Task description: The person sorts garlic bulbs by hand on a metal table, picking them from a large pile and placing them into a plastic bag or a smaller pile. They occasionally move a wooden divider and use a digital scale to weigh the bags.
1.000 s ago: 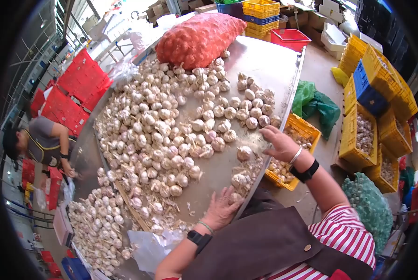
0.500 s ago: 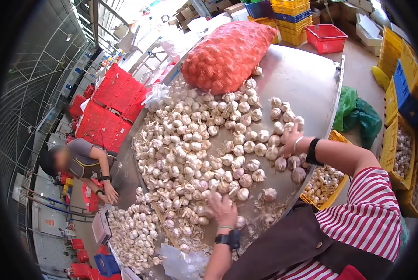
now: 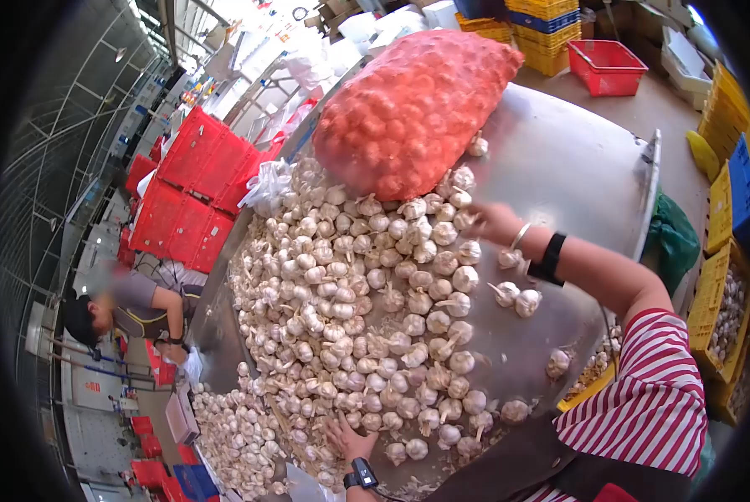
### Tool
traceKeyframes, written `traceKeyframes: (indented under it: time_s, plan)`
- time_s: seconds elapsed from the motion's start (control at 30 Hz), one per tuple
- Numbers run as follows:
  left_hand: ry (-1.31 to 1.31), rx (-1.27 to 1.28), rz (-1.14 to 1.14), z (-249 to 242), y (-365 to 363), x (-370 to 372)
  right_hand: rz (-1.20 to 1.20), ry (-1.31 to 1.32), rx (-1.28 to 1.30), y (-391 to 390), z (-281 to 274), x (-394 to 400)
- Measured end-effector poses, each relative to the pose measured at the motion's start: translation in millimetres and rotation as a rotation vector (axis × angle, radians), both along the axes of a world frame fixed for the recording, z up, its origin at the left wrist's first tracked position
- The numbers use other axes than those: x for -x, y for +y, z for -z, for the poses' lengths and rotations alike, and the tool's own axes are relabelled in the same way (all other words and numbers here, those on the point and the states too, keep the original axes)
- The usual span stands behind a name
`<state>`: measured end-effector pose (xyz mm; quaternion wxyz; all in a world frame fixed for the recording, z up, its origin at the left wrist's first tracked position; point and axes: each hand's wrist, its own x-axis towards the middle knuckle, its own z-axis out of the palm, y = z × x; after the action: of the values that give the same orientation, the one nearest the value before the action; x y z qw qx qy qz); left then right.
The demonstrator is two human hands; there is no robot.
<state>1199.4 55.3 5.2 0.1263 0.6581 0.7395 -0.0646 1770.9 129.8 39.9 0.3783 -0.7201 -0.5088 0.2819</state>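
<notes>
Many white garlic bulbs [image 3: 333, 284] lie spread over a metal table [image 3: 559, 159]. My right hand [image 3: 494, 224] is at the right edge of the pile, touching or just above bulbs, its fingertips slightly blurred and partly bent. What it holds, if anything, cannot be made out. Near the lower middle, my left hand [image 3: 351, 438] rests against the bulbs with its fingers spread. A full red mesh sack [image 3: 417, 109] of bulbs lies at the table's far end. Several loose bulbs [image 3: 517, 299] sit below my right hand.
A co-worker [image 3: 145, 305] bends at the left, holding something whitish. Red crates [image 3: 187, 192] stand behind the table. A red bin [image 3: 607, 67], yellow crates [image 3: 721, 309] and a green bag [image 3: 670, 234] are at the right. A clear plastic sheet [image 3: 308, 485] lies at the bottom.
My right hand has moved up and left from the bulbs near the table's right edge. My left hand has shifted down and left. Fewer bulbs lie at the right edge. The view has shifted.
</notes>
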Motion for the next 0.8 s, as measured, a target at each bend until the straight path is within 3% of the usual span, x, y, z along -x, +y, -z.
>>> traceKeyframes:
  time_s: [0.07, 0.1, 0.17, 0.23, 0.3, 0.33, 0.43, 0.47, 0.5, 0.57, 0.6, 0.63, 0.67, 0.7, 0.73, 0.77, 0.8]
  plan:
    - [0.030, 0.034, 0.121, -4.6, 8.9, 0.5, 0.226, -0.063, -0.150, 43.1, 32.6, -52.2]
    - [0.041, 0.035, 0.081, -9.7, 13.8, -3.1, 0.219, -0.082, -0.045, 57.8, 20.2, -69.1]
    - [0.151, 0.147, 0.109, -19.7, 26.9, -12.1, 0.254, -0.270, -0.126, 95.7, 46.2, -105.0]
    - [0.129, 0.156, 0.089, -13.8, 34.1, -1.6, 0.375, -0.199, -0.077, 136.8, 83.2, -140.2]
    - [0.198, 0.182, 0.176, -7.6, 40.5, 9.9, 0.285, -0.089, -0.221, 157.4, 87.0, -144.8]
    - [0.164, 0.134, 0.186, -12.4, 42.5, 7.0, 0.387, -0.060, -0.229, 169.4, 93.7, -139.8]
    - [0.097, 0.052, 0.239, -3.4, 46.8, 24.4, 0.490, -0.042, -0.006, 167.3, 76.2, -130.6]
    - [0.072, 0.006, 0.240, -3.1, 47.6, 23.6, 0.583, -0.167, -0.027, 164.4, 77.3, -126.2]
    - [0.059, 0.011, 0.232, -0.7, 48.1, 25.6, 0.574, -0.179, -0.025, 162.5, 79.5, -126.9]
    - [-0.025, -0.054, 0.236, 2.9, 49.0, 30.7, 0.236, 0.420, -0.047, 157.2, 88.6, -132.8]
    - [-0.046, -0.079, 0.238, 1.2, 48.7, 30.4, 0.212, 0.530, 0.041, 165.6, 107.7, -128.5]
    - [-0.057, -0.078, 0.238, 5.2, 47.6, 35.1, 0.091, 0.485, -0.144, 159.3, 111.4, -106.0]
    - [-0.058, -0.118, 0.252, 12.0, 47.9, 41.2, 0.084, 0.470, -0.078, 158.1, 110.7, -86.3]
    - [-0.057, -0.160, 0.266, 16.0, 47.7, 45.2, 0.282, 0.345, 0.019, 160.5, 113.4, -63.6]
    - [-0.043, -0.155, 0.261, 16.4, 48.1, 46.4, 0.308, 0.161, 0.031, 158.0, 114.0, -48.0]
    - [-0.051, -0.159, 0.266, 14.1, 49.5, 44.0, 0.329, 0.189, 0.008, 150.0, 102.5, -26.3]
    - [-0.067, -0.153, 0.236, 10.3, 50.5, 38.9, -0.088, -0.196, -0.003, 156.2, 160.1, -45.5]
